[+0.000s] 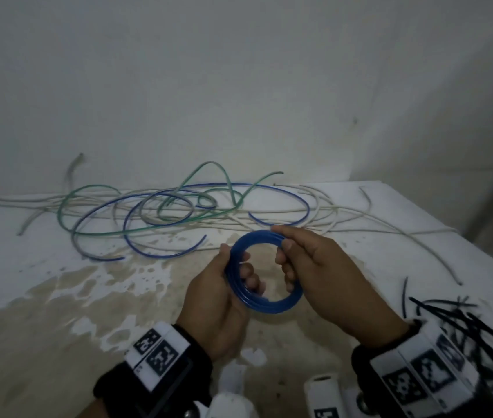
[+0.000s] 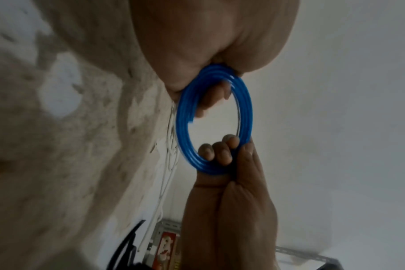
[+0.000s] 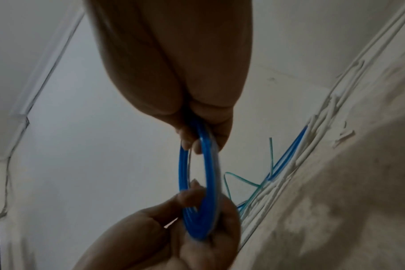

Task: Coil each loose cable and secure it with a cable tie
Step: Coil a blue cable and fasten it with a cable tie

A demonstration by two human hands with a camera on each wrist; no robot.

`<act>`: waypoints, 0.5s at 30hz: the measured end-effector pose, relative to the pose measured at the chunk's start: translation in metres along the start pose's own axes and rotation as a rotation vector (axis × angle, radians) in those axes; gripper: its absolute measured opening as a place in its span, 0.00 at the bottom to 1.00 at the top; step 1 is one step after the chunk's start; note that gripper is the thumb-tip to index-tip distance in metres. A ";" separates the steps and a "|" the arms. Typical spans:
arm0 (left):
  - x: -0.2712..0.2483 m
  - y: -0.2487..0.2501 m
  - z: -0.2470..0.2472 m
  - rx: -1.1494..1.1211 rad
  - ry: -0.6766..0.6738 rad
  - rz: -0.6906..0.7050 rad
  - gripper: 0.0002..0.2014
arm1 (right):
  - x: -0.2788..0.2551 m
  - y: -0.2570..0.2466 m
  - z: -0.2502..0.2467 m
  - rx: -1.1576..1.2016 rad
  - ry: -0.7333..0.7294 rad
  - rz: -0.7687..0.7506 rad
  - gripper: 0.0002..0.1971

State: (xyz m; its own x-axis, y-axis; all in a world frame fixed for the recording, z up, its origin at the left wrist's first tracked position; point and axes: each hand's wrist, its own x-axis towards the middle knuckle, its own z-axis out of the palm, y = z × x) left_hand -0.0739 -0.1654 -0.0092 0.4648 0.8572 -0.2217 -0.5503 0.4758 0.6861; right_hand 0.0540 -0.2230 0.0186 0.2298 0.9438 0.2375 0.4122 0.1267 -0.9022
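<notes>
A blue cable wound into a small coil [image 1: 270,308] hangs above the table between both hands. My left hand [image 1: 237,267] grips its left side, thumb outside and fingers curled through the ring. On the right side, my right hand [image 1: 284,254] pinches the coil with its fingertips inside the loop. The left wrist view shows the coil [image 2: 182,127] with fingers hooked in at both ends. From the right wrist view the coil [image 3: 210,182] appears nearly edge-on. Loose blue [image 1: 284,194], green [image 1: 88,188] and white cables [image 1: 390,233] lie tangled behind. Black cable ties [image 1: 456,321] lie at the right.
The white table [image 1: 28,267] has a wide brown stain in front. A pale wall stands right behind the cable tangle. The table's right edge runs diagonally past the cable ties.
</notes>
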 end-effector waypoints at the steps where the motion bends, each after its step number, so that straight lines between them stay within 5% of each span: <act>1: -0.001 -0.001 0.000 0.111 -0.013 0.011 0.18 | -0.002 0.001 -0.005 -0.063 0.019 -0.002 0.15; 5: -0.004 0.005 0.017 0.728 -0.151 0.275 0.13 | -0.016 0.001 -0.030 -0.313 -0.062 -0.007 0.15; 7: -0.004 0.001 0.033 0.887 -0.286 0.295 0.13 | -0.024 0.002 -0.039 -0.309 -0.091 -0.009 0.13; 11: -0.002 -0.024 0.053 0.942 -0.380 0.282 0.12 | -0.040 0.007 -0.062 -0.149 0.038 0.116 0.04; 15: -0.001 -0.051 0.054 0.862 -0.392 0.204 0.11 | -0.050 0.013 -0.080 -0.042 0.108 0.175 0.06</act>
State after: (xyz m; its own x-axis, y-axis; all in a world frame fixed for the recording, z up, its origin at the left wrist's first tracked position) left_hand -0.0089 -0.2012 -0.0071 0.7010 0.7065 0.0971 -0.0206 -0.1161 0.9930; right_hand 0.1183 -0.2925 0.0236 0.3931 0.9120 0.1173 0.3931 -0.0513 -0.9181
